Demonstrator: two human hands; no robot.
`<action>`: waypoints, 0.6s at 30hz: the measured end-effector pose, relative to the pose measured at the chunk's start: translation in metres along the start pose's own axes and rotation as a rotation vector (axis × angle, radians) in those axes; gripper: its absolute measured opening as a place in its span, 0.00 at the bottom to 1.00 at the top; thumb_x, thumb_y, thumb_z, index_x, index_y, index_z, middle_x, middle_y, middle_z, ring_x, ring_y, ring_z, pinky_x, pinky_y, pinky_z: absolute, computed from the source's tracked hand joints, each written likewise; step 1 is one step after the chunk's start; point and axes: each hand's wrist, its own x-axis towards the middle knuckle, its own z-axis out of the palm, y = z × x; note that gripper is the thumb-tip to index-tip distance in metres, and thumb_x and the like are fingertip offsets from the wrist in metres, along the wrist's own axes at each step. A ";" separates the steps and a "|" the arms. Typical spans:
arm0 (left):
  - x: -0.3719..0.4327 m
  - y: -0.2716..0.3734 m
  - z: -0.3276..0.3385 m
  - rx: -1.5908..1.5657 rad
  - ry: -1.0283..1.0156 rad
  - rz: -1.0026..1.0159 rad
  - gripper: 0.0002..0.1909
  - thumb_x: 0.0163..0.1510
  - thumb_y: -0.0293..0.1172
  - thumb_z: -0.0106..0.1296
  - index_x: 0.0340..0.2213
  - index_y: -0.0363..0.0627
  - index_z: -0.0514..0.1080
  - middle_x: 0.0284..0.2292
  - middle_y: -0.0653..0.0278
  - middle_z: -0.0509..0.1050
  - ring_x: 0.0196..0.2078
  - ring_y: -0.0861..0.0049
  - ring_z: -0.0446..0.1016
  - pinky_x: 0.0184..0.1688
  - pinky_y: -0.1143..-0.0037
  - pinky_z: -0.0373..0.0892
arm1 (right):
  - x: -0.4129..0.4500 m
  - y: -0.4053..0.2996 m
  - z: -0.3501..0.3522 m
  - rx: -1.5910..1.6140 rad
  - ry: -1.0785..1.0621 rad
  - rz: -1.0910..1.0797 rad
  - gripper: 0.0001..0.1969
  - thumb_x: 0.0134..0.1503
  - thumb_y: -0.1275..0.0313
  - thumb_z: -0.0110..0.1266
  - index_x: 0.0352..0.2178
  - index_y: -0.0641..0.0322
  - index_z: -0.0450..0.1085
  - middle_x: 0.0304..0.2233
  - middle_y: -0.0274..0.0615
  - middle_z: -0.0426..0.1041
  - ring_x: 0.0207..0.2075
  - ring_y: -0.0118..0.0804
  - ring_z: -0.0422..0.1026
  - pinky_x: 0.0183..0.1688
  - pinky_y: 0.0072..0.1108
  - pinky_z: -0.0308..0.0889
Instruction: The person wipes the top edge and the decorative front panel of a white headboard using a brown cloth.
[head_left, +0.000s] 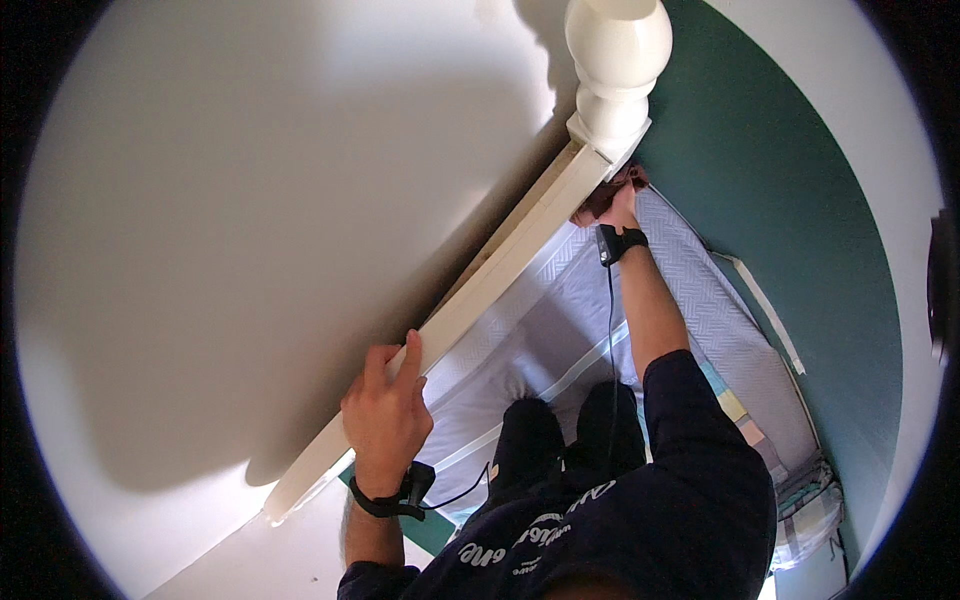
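A cream-painted bed headboard (517, 247) runs diagonally before me, close to the wall. My left hand (388, 409) rests on its top rail, fingers bent over the edge. At the far end stands a turned bedpost with a round finial (619, 45). Just below that post, my right hand (621, 208) holds a dark reddish-brown cloth (600, 201) against the headboard's inner side; its fingers are partly hidden by the cloth. Both wrists carry black straps with small cabled devices (609, 244).
Beneath my knees lies a pale lilac quilted mattress (675, 247) with a wrinkled sheet (525, 337). A dark green wall panel (780, 195) borders it on the right, with a pale strip (769, 315) hanging there. Folded bedding in clear plastic (810, 510) sits at lower right. The white wall (225, 225) rises behind the headboard.
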 end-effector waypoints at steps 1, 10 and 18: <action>-0.002 -0.001 0.000 -0.021 0.022 0.002 0.29 0.46 0.26 0.60 0.52 0.55 0.72 0.41 0.59 0.73 0.34 0.60 0.77 0.33 0.66 0.75 | 0.003 0.004 -0.005 0.013 -0.014 0.020 0.27 0.67 0.52 0.31 0.57 0.55 0.64 0.55 0.42 0.68 0.55 0.50 0.68 0.58 0.42 0.65; 0.002 0.003 0.006 -0.085 0.080 0.072 0.29 0.46 0.25 0.59 0.52 0.55 0.72 0.41 0.59 0.73 0.33 0.60 0.77 0.33 0.65 0.75 | 0.046 -0.043 -0.062 -0.430 0.314 -0.006 0.32 0.63 0.43 0.37 0.57 0.56 0.63 0.52 0.43 0.70 0.51 0.47 0.71 0.54 0.40 0.67; -0.013 -0.013 0.000 -0.048 0.076 0.026 0.29 0.46 0.27 0.59 0.53 0.53 0.71 0.42 0.60 0.72 0.35 0.59 0.77 0.35 0.62 0.74 | -0.123 0.011 0.096 -0.350 0.281 -0.192 0.26 0.66 0.52 0.38 0.53 0.63 0.64 0.49 0.44 0.71 0.47 0.43 0.73 0.49 0.36 0.70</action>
